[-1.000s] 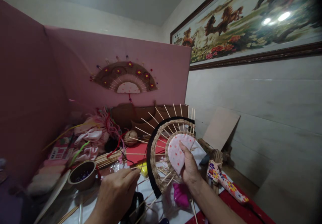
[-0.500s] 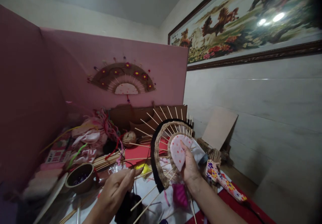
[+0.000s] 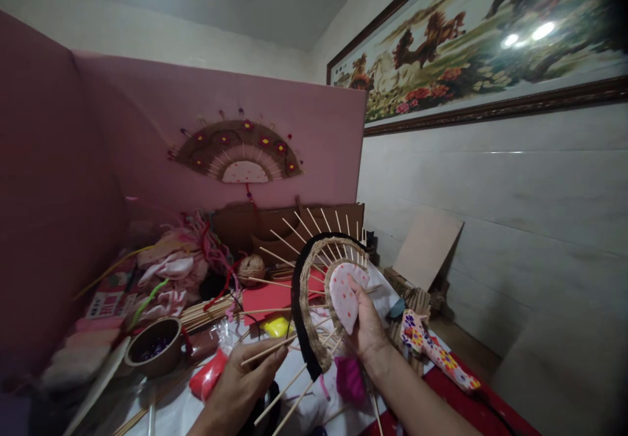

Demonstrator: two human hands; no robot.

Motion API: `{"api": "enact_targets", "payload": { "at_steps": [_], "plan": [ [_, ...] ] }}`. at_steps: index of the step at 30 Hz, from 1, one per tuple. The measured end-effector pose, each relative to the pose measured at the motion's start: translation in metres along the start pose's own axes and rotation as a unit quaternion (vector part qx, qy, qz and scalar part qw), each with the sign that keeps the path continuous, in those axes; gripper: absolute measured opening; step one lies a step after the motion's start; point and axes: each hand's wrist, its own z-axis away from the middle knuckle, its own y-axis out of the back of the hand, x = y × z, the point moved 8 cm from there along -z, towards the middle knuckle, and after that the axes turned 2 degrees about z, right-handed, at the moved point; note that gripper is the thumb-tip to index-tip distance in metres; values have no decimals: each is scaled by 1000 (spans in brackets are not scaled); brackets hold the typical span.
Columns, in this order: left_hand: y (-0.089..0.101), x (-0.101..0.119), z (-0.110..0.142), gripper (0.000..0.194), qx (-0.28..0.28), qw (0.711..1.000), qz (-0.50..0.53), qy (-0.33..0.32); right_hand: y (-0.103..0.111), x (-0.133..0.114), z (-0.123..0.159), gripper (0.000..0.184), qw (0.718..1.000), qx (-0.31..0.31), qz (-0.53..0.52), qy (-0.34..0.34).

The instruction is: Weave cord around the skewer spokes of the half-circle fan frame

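Note:
My right hand [image 3: 367, 331] grips a half-round woven fan [image 3: 309, 285] by its pale, red-dotted centre, thumb on top. Thin wooden sticks fan out from that centre, with bands of tan twine and a black outer band [image 3: 300, 318] woven through them. At the fan's lower left, my left hand [image 3: 255, 374] is closed around black yarn [image 3: 288, 321], its fingers beside one of the sticks. The yarn's exact path through the fingers is hidden. A dark bundle, partly covered by my left hand and wrist, lies below.
A finished-looking fan [image 3: 245, 151] hangs on the pink panel. Around the table are a brown bowl [image 3: 154, 348] of dark beads, a twine ball [image 3: 251, 269], a red sheet [image 3: 265, 295], a yellow packet [image 3: 277, 327], a red packet [image 3: 209, 376] and a flower-patterned glue gun [image 3: 439, 351].
My left hand has moved right and down, closer to the fan's sticks, uncovering the red packet. The fan has shifted slightly left in my right hand.

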Motion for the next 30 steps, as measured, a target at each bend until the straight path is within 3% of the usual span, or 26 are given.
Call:
{"api": "enact_targets", "payload": {
  "at_steps": [9, 15, 20, 24, 30],
  "plan": [
    [9, 18, 5, 32, -2, 998, -50, -32, 4, -9, 1, 26, 998, 51, -2, 23],
    [23, 18, 7, 41, 38, 999, -29, 7, 8, -19, -4, 21, 995, 83, -19, 48],
    [35, 31, 9, 37, 54, 990, -115, -55, 7, -22, -3, 21, 994, 93, -16, 57],
    [37, 44, 13, 27, 67, 958, -254, -116, 7, -27, 0, 25, 990, 108, -8, 95],
    [19, 54, 21, 20, 102, 867, -454, -182, 3, -27, 3, 28, 988, 100, -9, 117]
  ]
}}
